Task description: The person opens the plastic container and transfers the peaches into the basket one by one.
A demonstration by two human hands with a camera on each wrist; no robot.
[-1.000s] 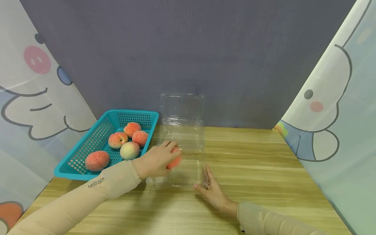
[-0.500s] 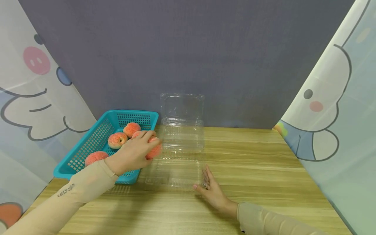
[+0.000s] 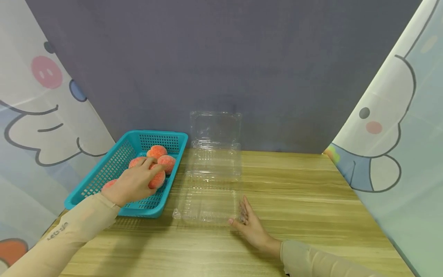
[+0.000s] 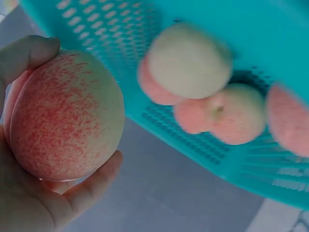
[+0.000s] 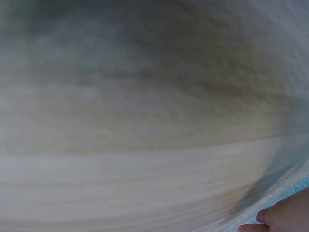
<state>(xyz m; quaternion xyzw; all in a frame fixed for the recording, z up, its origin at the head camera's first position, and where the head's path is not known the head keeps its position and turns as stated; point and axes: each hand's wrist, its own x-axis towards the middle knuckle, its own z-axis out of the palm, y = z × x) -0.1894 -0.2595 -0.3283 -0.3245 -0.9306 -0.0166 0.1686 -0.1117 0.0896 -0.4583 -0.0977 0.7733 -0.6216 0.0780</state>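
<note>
My left hand (image 3: 135, 184) holds a red-and-cream peach (image 3: 158, 179) over the blue-green plastic basket (image 3: 77, 194). In the left wrist view, the thumb and fingers wrap round this peach (image 4: 67, 116), with the other peaches beyond it. Several more lie in the basket, among them a pale peach (image 4: 188, 63); the left hand partly hides them in the head view. A clear hinged plastic container (image 3: 211, 206) lies with its lid up on the table. Beside its near right corner, my right hand (image 3: 254, 229) rests against the edge with thumb and fingers spread.
The wooden table (image 3: 294, 192) extends to the right of the container. A dark grey panel (image 3: 277, 77) stands behind it, close to the container's raised lid. Printed cartoon sheets (image 3: 373, 134) close off both sides.
The left hand has carried the peach from above the clear container leftward and over the basket. My right hand and the container have stayed in place.
</note>
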